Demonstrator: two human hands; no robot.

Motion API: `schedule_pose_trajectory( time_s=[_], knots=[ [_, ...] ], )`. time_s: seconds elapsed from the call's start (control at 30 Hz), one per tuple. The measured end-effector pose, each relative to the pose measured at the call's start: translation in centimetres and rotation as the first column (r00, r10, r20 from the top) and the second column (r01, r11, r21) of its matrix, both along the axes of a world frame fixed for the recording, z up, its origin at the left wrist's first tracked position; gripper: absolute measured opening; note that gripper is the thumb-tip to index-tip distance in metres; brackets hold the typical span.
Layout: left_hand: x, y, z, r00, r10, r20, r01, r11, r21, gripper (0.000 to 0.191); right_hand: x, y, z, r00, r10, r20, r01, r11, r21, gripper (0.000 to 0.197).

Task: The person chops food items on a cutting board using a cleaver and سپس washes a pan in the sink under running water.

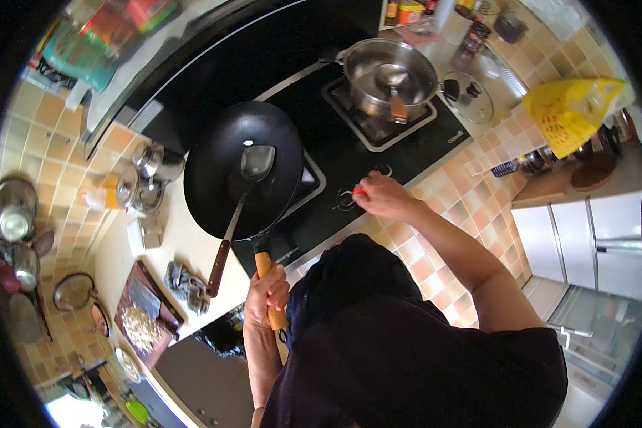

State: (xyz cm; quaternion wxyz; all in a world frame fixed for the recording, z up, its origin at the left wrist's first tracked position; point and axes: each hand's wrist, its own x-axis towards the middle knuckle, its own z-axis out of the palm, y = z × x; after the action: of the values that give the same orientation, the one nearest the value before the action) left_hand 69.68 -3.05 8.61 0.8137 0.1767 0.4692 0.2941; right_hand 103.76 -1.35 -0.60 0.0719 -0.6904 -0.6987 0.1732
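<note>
My left hand (268, 291) grips the wooden handle (263, 264) of a large black wok (214, 176), which sits over the left burner of a black glass cooktop (310, 224). A metal wok spatula (258, 162) rests in the wok, its brown handle leaning over the near rim; a small white bit lies beside its blade. My right hand (380, 195) is at the control knobs on the cooktop's near edge, its fingers closed around a small red thing (359, 192) that is mostly hidden. Whether that is a knob or a loose object, I cannot tell.
A steel pot (364, 80) with a ladle (393, 77) stands on the right burner, a glass lid (473, 104) beside it. On the left counter lie a cloth (186, 283) and a cutting board (163, 305) with a cleaver (145, 297) and chopped pale food (139, 327).
</note>
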Motion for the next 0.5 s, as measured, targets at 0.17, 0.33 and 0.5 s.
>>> schedule_pose_trajectory(
  time_s=[0.17,0.33,0.5],
  knots=[
    [-4.2,-4.4,2.6,0.993,0.116,-0.013,-0.115,0.992,0.050,0.020,-0.7,-0.7,3.3,0.638,-0.357,-0.683,0.188,0.932,-0.311,0.030],
    [-7.2,-8.7,5.8,0.948,0.270,-0.171,-0.262,0.963,0.067,0.026,-2.6,1.3,0.7,0.890,-0.103,-0.444,0.235,0.938,0.255,0.032],
    [-8.7,-13.8,7.5,0.875,0.397,-0.278,-0.392,0.917,0.076,0.026,-3.9,5.3,0.9,0.897,-0.093,-0.432,0.110,0.994,0.013,0.046]
  ],
)
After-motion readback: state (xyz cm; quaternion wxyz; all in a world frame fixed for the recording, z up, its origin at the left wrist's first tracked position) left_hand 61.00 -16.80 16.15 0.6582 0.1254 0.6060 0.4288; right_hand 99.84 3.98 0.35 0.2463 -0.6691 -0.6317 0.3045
